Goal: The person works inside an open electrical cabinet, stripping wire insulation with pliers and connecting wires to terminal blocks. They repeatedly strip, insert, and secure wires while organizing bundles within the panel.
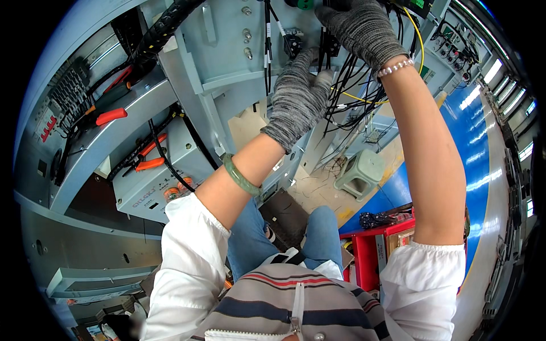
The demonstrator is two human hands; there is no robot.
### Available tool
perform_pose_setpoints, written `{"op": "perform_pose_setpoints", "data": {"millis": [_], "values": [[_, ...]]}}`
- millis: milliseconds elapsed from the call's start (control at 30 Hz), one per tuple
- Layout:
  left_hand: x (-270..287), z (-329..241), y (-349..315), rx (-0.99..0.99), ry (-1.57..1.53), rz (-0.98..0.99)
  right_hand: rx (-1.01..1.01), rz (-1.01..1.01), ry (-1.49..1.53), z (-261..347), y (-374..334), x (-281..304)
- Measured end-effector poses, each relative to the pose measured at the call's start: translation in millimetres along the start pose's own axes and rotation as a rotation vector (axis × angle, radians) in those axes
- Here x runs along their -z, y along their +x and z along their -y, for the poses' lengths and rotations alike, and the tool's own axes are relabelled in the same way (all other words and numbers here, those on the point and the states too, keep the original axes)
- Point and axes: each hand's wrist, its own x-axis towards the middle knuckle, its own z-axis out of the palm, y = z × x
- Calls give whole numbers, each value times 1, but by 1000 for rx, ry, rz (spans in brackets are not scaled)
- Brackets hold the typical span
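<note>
My left hand (298, 99), in a grey knit glove, reaches up to the cabinet panel. Its fingers close around thin black wires (325, 54) hanging down in front of the panel. Higher and to the right, my right hand (364, 31), gloved alike, is at the top of the same wires; its fingertips are partly hidden, so its grip does not show. A small black block (293, 43) sits on the panel just above my left fingers. A loose bundle of black wires (358, 85) dangles below my right hand, with a yellow wire (422, 42) beside it.
Red-handled pliers (111, 117) lie on a metal ledge at the left; orange-handled pliers (151, 163) rest on a grey box (165, 190) below. A thick black cable (165, 31) crosses the upper left. A green stool (361, 173) and a red cart (367, 256) stand at the right.
</note>
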Motion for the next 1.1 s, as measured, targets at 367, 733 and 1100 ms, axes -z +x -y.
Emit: {"op": "perform_pose_setpoints", "data": {"millis": [367,733,1100], "values": [[-11,9,15,-21,-115,13,-448,228,581,-2,-18,7],[-14,8,15,-41,-98,-9,-508,87,643,7,-20,3],[-7,-9,-11,90,-84,24,-397,109,635,5,-60,19]]}}
